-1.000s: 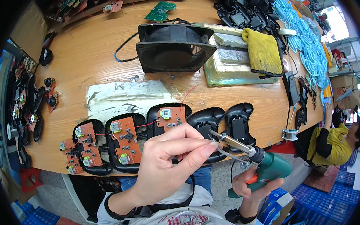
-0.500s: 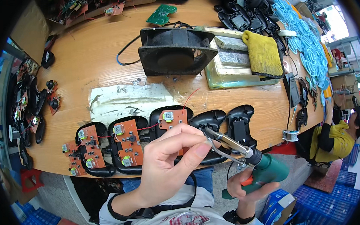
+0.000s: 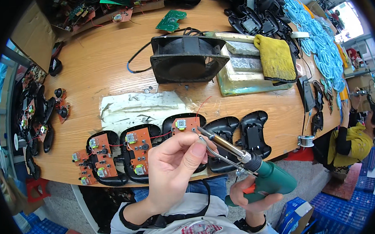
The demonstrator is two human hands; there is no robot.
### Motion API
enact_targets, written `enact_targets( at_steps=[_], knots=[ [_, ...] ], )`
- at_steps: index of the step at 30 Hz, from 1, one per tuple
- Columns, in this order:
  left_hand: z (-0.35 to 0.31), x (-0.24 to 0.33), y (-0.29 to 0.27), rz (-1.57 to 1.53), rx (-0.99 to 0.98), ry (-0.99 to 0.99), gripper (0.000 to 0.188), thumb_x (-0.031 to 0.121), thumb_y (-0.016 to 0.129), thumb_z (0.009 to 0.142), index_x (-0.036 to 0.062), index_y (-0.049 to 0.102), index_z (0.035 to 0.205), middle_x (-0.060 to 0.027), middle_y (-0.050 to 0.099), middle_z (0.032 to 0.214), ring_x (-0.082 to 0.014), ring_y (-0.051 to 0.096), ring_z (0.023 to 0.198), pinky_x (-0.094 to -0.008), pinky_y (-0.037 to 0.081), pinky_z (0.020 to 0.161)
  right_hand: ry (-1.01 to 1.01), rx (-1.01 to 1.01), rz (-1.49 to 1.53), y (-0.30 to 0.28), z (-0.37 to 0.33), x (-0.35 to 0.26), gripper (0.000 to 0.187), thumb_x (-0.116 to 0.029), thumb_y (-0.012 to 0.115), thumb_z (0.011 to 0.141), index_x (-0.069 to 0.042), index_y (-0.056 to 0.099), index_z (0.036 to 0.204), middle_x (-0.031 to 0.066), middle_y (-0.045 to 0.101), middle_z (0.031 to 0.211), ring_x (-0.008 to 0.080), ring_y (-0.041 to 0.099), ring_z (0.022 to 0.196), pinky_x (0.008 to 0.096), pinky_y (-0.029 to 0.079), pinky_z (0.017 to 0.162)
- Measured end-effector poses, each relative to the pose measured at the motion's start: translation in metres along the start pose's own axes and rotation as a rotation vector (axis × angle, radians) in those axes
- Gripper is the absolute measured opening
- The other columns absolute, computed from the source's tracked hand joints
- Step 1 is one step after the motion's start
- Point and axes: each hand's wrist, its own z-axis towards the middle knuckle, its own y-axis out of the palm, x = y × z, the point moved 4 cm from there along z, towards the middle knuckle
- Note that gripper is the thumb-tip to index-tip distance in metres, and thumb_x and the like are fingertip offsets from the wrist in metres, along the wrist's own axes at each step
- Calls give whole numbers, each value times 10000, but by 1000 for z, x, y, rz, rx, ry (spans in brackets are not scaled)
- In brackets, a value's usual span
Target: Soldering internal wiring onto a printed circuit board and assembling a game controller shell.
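Observation:
My right hand (image 3: 254, 198) grips a green soldering gun (image 3: 273, 178); its metal tip points up and left, and a thin curved feed tube runs beside it. Thumb and fingers of my left hand (image 3: 173, 163) are pinched together at the end of that tube; what lies between them is too small to make out. Just beyond these fingers an orange circuit board (image 3: 191, 124) rests on a black gamepad shell (image 3: 167, 127), its lower part hidden by my hand. The gun's tip is close to the board's right edge, where a thin red wire (image 3: 202, 109) rises.
Leftward stand more shells with orange boards (image 3: 137, 146), linked by red wire. Two black shells (image 3: 254, 134) without orange boards lie right. Behind are a black fan (image 3: 188, 59), a box with a yellow cloth (image 3: 275, 58) and a green board (image 3: 171, 20). A solder spool (image 3: 305, 141) sits right.
My left hand and the soldering gun have shifted left, bringing the gun's tip from over the neighbouring shell to the board's right edge. The view has also shifted slightly.

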Motion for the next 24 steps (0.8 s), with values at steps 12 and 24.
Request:
enact_targets(
  at_steps=[12,24],
  knots=[
    [-4,0,18,518,-359,21,207,45,642,781,-21,633,977,-86,619,921,-103,565,705,-222,440,578,-155,-89,193,9,4,-9,1029,-839,463,589,68,484,1073,31,464,522,89,408,414,200,295,393],
    [-5,-6,17,517,-269,125,150,46,714,705,-6,674,840,-81,659,788,-125,576,631,-236,438,551,-180,-77,216,14,2,-4,1005,-819,499,592,71,506,1060,31,483,555,94,438,446,209,305,417]
  ],
)
